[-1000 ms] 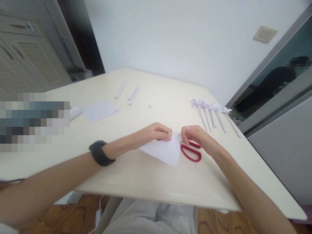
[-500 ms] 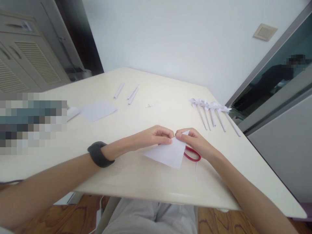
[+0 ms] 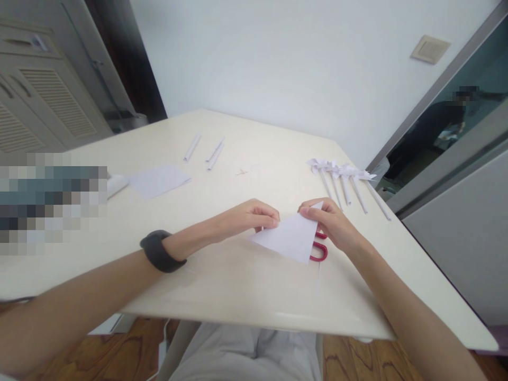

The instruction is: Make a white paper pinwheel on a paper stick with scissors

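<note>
With the right hand [image 3: 331, 225] pinching the folded paper triangle's [image 3: 291, 239] top corner and the left hand [image 3: 248, 218] pinching its opposite corner above the counter [image 3: 222, 286], keep both grips firm and edges aligned.

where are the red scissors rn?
Head view, right of centre: the red scissors lie on the table, mostly hidden under the folded white paper, beside the right hand.

A row of paper pinwheels [image 3: 346, 180] lies far right on the cream counter [image 3: 222, 296]; three rolled paper sticks [image 3: 204, 149] lie toward the far edge; a flat white sheet [image 3: 157, 180] lies left.
</note>
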Motion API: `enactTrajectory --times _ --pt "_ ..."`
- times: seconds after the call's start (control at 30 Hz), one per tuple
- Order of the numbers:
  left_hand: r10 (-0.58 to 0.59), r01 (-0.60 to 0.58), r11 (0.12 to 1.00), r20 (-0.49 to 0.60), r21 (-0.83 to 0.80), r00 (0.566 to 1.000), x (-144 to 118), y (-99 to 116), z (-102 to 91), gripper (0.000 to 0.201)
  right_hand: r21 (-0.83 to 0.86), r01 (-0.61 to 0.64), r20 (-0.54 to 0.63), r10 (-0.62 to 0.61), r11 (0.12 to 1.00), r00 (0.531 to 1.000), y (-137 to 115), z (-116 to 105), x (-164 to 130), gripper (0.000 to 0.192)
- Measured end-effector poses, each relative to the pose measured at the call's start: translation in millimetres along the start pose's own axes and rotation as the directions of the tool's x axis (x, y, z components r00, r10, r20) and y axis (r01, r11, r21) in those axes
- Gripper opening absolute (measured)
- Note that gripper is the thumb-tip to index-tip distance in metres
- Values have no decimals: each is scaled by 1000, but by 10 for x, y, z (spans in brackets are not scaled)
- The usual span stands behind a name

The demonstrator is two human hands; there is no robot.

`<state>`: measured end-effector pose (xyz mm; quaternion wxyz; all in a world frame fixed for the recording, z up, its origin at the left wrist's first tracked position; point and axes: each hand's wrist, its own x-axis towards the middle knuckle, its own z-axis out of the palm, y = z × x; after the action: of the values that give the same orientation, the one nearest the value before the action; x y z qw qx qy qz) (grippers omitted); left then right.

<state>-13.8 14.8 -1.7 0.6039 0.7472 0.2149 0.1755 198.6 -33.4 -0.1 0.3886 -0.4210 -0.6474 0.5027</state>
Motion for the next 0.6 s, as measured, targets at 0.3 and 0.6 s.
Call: enactTrajectory --times 0.3,0.6 --pt "11 -10 1000 39 -20 999 -47 33 -125 25 17 52 -174 -48 999 984 -38 -331 -41 32" --pt "-18 16 999 -38 -50 999 -31 -2 -237 25 15 73 -146 -70 997 987 -26 -367 -38 34"
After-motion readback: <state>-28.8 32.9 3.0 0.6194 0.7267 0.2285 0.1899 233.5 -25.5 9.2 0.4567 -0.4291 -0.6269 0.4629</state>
